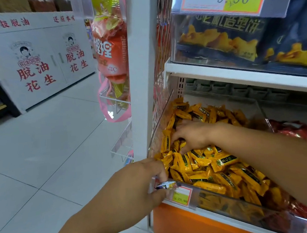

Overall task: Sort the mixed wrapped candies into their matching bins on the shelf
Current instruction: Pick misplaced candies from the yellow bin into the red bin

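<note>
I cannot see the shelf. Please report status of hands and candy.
Left hand pinches white candy at bin front. Right hand in yellow candies, grip unclear. Nothing blocking.

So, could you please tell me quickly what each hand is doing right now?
Left hand: grips a white-and-blue candy.
Right hand: fingers down among yellow candies; grip cannot be told.

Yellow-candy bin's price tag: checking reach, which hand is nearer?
Left: the left hand, holding a white candy, is beside the price tag; the right hand, back among yellow candies.
</note>
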